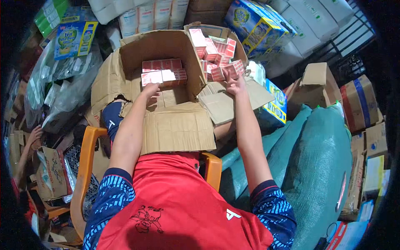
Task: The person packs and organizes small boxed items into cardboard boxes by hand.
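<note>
A large open cardboard carton (179, 129) rests in front of my body, with two rows of small red-and-white boxes (164, 77) at its far side. My left hand (151, 90) is inside it, just at the near edge of those boxes, its fingers loosely apart with nothing visible in them. To the right stands a second open carton (255, 95) heaped with loose red-and-white boxes (210, 51). Over its near side, my right hand (235, 85) grips a small red-and-white box (236, 68) by its lower end; part of the fingers is hidden behind it.
An orange chair (83, 166) is under me. Large green woven sacks (321, 166) stand on the right. Blue-and-yellow drink cartons (254, 25) and white packs (154, 16) are stacked behind. Another person's hand (35, 135) shows at far left, near plastic-wrapped goods (66, 91).
</note>
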Motion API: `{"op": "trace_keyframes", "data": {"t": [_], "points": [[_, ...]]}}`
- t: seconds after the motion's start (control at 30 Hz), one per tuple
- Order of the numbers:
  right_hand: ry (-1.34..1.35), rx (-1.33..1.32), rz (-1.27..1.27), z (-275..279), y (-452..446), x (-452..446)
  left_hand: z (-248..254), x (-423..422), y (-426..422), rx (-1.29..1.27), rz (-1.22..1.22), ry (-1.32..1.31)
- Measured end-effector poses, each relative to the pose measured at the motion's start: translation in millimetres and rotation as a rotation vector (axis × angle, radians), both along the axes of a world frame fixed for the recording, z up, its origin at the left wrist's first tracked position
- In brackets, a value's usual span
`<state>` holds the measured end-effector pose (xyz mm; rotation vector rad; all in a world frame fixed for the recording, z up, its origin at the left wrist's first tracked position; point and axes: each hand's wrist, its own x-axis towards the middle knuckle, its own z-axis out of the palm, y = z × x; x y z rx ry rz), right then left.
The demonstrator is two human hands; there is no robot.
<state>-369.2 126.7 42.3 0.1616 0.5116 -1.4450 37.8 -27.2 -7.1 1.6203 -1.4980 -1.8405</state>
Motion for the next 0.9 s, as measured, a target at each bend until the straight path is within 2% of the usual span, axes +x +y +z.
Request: {"op": "trace_keyframes", "data": {"t": [0.03, 0.13, 0.17, 0.27, 0.37, 0.47, 0.5, 0.6, 0.63, 0.73, 0.9], "points": [[-0.077, -0.122, 0.068, -4, 0, -3, -2, 0, -2, 0.008, -0.015, -0.005], [-0.174, -0.122, 0.010, 0, 1, 0, -4, -1, -1, 0.033, -0.043, -0.013], [-0.135, -0.052, -0.093, 8, -1, 4, -1, -2, 0, 0.041, -0.042, -0.013], [-0.129, -0.012, -0.159, 24, 3, 19, -3, -3, -2, 0.051, -0.040, -0.010], [-0.042, -0.038, -0.161, 14, 1, 16, -9, -3, -6, 0.057, -0.048, -0.002], [0.029, -0.248, -0.108, -13, -7, 6, -10, -2, -7, 0.052, -0.036, 0.000], [0.025, -0.397, -0.054, -15, -7, 10, -9, -3, -5, 0.048, -0.029, -0.001], [0.396, -0.177, -0.213, -12, -8, 19, -6, -3, -4, 0.041, -0.046, -0.004], [0.410, -0.173, -0.211, -8, -9, 24, -6, -3, -5, 0.039, -0.050, -0.007], [0.828, 0.035, -0.283, 6, -7, 48, -7, -3, -7, 0.032, -0.056, -0.015], [1.115, 0.023, -0.354, 11, -9, 62, 12, -2, 0, -0.052, -0.080, -0.032]]}}
